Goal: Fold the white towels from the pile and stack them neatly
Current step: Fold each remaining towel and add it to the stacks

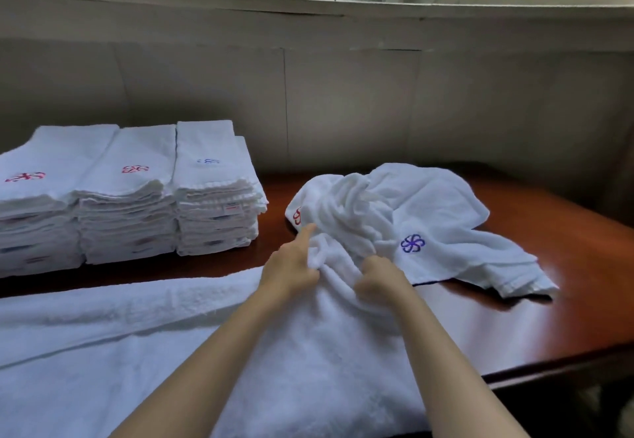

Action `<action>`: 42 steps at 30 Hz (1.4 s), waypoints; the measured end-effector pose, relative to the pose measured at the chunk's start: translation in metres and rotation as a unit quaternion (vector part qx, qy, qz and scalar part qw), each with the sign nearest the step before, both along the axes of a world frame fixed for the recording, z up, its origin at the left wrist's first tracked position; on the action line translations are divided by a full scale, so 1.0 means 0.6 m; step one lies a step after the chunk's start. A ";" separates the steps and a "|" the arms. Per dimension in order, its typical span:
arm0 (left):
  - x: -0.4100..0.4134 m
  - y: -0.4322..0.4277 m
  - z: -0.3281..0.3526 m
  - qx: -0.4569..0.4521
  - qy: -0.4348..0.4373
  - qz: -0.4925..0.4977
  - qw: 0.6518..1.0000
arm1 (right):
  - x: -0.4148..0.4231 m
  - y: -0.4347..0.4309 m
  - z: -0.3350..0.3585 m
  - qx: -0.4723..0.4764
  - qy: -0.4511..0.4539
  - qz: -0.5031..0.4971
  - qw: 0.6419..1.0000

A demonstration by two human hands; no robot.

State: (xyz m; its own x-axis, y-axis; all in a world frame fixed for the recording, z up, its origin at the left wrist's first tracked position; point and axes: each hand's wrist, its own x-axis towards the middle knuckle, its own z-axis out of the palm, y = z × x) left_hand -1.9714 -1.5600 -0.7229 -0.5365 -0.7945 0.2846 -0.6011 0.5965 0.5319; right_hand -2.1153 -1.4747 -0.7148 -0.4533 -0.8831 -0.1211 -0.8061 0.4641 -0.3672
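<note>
A crumpled white towel with a red logo (343, 211) lies bunched at the table's middle. My left hand (291, 262) grips its near folds, index finger stretched out toward the red logo. My right hand (380, 276) grips the same bunched cloth just to the right. Beside it on the right, a second loose white towel with a blue logo (446, 231) lies rumpled. Three stacks of folded white towels (130, 204) stand at the left. A large white towel (137, 352) is spread flat under my forearms.
The reddish-brown wooden table (549, 300) has bare surface at the right, and its front edge runs at lower right. A beige wall and window sill stand close behind the table.
</note>
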 end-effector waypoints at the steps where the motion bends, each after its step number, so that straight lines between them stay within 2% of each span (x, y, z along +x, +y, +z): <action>1: 0.006 -0.008 0.012 0.064 0.055 -0.020 0.996 | -0.006 -0.005 0.006 -0.004 -0.024 0.000 1.000; 3: 0.018 -0.020 0.038 0.161 0.189 -0.038 0.968 | -0.024 -0.013 0.009 -0.061 -0.120 -0.040 0.990; 4: 0.025 -0.022 0.052 0.206 0.263 -0.044 0.941 | -0.034 -0.017 0.009 -0.106 -0.181 -0.077 0.975; 6: 0.043 -0.024 0.080 0.279 0.361 -0.088 0.885 | -0.051 -0.024 0.004 -0.188 -0.298 -0.170 0.920; 7: 0.054 -0.023 0.092 0.305 0.359 -0.135 0.872 | -0.057 -0.026 0.001 -0.220 -0.345 -0.209 0.888; 9: 0.073 -0.017 0.109 0.357 0.266 -0.249 0.860 | -0.065 -0.026 0.001 -0.268 -0.439 -0.259 0.817; 11: 0.082 -0.006 0.113 0.395 0.109 -0.328 0.851 | -0.070 -0.023 0.004 -0.300 -0.531 -0.293 0.737; 13: 0.078 0.005 0.101 0.385 -0.021 -0.325 0.864 | -0.079 -0.018 0.008 -0.336 -0.576 -0.331 0.667; 14: 0.074 0.010 0.092 0.362 -0.067 -0.303 0.879 | -0.081 -0.017 0.007 -0.344 -0.584 -0.336 0.654; 15: 0.071 0.014 0.082 0.333 -0.101 -0.276 0.896 | -0.080 -0.017 0.007 -0.339 -0.576 -0.329 0.667; 16: 0.071 0.018 0.072 0.300 -0.128 -0.250 0.912 | -0.077 -0.017 0.008 -0.317 -0.539 -0.314 0.714; 18: 0.079 0.022 0.055 0.233 -0.157 -0.206 0.937 | -0.067 -0.015 0.012 -0.224 -0.399 -0.268 0.848; 19: 0.087 0.022 0.050 0.207 -0.158 -0.182 0.948 | -0.061 -0.012 0.015 -0.168 -0.337 -0.243 0.894; 21: 0.110 0.016 0.050 0.172 -0.155 -0.134 0.963 | -0.054 -0.003 0.014 -0.065 -0.234 -0.154 0.958; 22: 0.125 0.012 0.051 0.159 -0.158 -0.112 0.968 | -0.053 0.000 0.012 -0.036 -0.180 -0.105 0.977; 23: 0.142 0.007 0.051 0.148 -0.160 -0.094 0.971 | -0.052 0.001 0.009 -0.055 -0.145 -0.078 0.985; 24: 0.161 0.002 0.049 0.138 -0.160 -0.079 0.974 | -0.050 0.002 0.007 -0.120 -0.135 -0.074 0.981; 26: 0.202 -0.005 0.037 0.100 -0.146 -0.048 0.983 | -0.045 0.002 0.007 -0.284 -0.143 -0.092 0.944; 28: 0.244 -0.010 0.017 0.024 -0.138 0.007 0.990 | -0.047 -0.001 0.004 -0.357 -0.134 -0.100 0.919; 30: 0.286 -0.011 -0.005 -0.032 -0.167 0.081 0.982 | -0.055 -0.008 -0.009 -0.318 -0.123 -0.124 0.932; 32: 0.328 -0.011 -0.026 -0.043 -0.194 0.142 0.970 | -0.069 -0.013 -0.024 -0.231 -0.114 -0.142 0.956; 34: 0.369 -0.012 -0.045 -0.033 -0.201 0.187 0.961 | -0.079 -0.019 -0.028 -0.195 -0.117 -0.134 0.965; 39: 0.480 -0.011 -0.055 0.040 -0.206 0.216 0.954 | -0.091 -0.028 -0.034 -0.280 -0.066 -0.203 0.936; 42: 0.521 -0.006 -0.048 0.020 -0.114 0.196 0.974 | -0.092 -0.030 -0.020 -0.302 -0.090 -0.232 0.920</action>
State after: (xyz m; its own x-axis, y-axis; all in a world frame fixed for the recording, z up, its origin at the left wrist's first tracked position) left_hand -1.6586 -1.5633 -0.7520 -0.2352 -0.9591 0.1574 -0.8839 0.2784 0.3757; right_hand -2.1703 -1.4926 -0.7268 -0.8194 -0.5296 0.2192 -0.4736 0.4101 -0.7794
